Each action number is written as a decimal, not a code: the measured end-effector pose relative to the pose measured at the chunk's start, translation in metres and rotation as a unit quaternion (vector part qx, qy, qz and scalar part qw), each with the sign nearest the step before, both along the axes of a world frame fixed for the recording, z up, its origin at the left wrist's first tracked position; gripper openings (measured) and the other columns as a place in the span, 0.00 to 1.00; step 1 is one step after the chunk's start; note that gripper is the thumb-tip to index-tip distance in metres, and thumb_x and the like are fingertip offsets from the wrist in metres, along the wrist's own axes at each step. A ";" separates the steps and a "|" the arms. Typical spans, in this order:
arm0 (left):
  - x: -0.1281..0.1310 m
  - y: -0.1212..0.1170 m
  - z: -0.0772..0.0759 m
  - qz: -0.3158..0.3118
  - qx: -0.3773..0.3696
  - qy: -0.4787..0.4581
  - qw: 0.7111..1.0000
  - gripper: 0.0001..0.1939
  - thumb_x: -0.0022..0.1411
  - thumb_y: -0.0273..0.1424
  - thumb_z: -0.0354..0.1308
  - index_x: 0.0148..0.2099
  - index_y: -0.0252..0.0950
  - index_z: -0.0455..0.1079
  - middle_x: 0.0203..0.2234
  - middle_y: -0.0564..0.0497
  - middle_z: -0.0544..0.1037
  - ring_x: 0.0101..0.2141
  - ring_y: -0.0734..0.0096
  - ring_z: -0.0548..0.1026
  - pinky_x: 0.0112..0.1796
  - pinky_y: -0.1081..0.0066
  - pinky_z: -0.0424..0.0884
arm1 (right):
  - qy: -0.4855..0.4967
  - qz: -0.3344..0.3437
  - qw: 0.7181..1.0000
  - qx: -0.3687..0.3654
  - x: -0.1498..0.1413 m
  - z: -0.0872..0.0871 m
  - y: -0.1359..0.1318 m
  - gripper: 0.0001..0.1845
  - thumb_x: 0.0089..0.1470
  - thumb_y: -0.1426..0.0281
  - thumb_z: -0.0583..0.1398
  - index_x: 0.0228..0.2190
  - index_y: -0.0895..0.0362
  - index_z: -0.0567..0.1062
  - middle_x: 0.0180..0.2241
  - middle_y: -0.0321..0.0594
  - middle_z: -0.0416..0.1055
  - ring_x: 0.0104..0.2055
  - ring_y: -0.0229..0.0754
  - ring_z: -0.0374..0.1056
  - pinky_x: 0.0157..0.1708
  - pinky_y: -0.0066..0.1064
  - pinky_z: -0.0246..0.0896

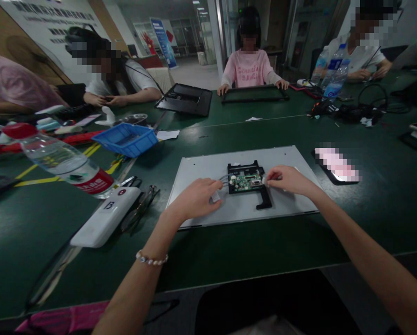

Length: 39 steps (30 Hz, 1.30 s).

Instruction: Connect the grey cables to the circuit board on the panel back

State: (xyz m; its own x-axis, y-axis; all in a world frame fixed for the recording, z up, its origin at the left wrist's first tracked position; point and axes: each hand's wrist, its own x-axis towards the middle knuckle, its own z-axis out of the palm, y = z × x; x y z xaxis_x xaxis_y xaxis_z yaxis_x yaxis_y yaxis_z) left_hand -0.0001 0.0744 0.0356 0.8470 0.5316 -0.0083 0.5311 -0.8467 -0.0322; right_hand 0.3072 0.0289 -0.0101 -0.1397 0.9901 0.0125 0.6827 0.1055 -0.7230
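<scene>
The left hand [200, 197] arched palm-down and the right hand [288, 179] bent inward, flanking the circuit board [245, 182]; whether either gripped anything was unclear.

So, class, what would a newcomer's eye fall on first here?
A green circuit board on a black bracket stands out first, near the middle of a pale panel, between the left hand and right hand. Then come a red-capped bottle and a blue tray, farther left.

panel [201, 170]: pale grey, flat on tabletop [229, 253] | bracket [267, 197]: black, lying on panel, hooked arm toward 5 o'clock | board [243, 184]: green, within bracket | wires [224, 178]: grey, at board's 9 o'clock
</scene>
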 end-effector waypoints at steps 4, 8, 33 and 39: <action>0.002 0.000 -0.001 -0.028 -0.011 0.006 1.000 0.09 0.59 0.29 0.46 0.36 0.36 0.67 0.28 0.47 0.72 0.31 0.65 0.69 0.37 0.64 0.63 | -0.004 -0.024 1.000 -0.010 0.012 0.005 -0.001 0.09 0.50 0.66 0.58 0.30 0.56 0.76 0.29 0.40 0.75 0.33 0.42 0.70 0.33 0.33 0.63; 0.003 0.000 -0.003 -0.039 -0.001 0.005 0.999 0.10 0.58 0.26 0.45 0.37 0.36 0.67 0.29 0.47 0.73 0.32 0.63 0.69 0.36 0.63 0.62 | -0.085 -0.088 0.992 0.030 0.039 0.002 0.001 0.09 0.50 0.66 0.57 0.28 0.55 0.77 0.31 0.44 0.75 0.32 0.45 0.70 0.33 0.37 0.64; -0.013 0.008 -0.001 0.004 0.072 -0.039 0.997 0.08 0.60 0.28 0.48 0.31 0.36 0.67 0.27 0.47 0.72 0.33 0.63 0.67 0.36 0.63 0.62 | -0.160 0.043 0.975 0.149 -0.083 0.023 0.060 0.16 0.59 0.64 0.57 0.46 0.57 0.72 0.47 0.45 0.69 0.46 0.46 0.67 0.46 0.43 0.64; -0.016 0.010 0.003 0.014 0.098 -0.060 0.993 0.12 0.63 0.29 0.47 0.30 0.36 0.68 0.26 0.47 0.71 0.32 0.64 0.66 0.36 0.64 0.61 | -0.170 0.020 0.974 0.149 -0.084 0.022 0.065 0.14 0.60 0.64 0.56 0.45 0.56 0.72 0.47 0.44 0.69 0.45 0.44 0.67 0.45 0.40 0.65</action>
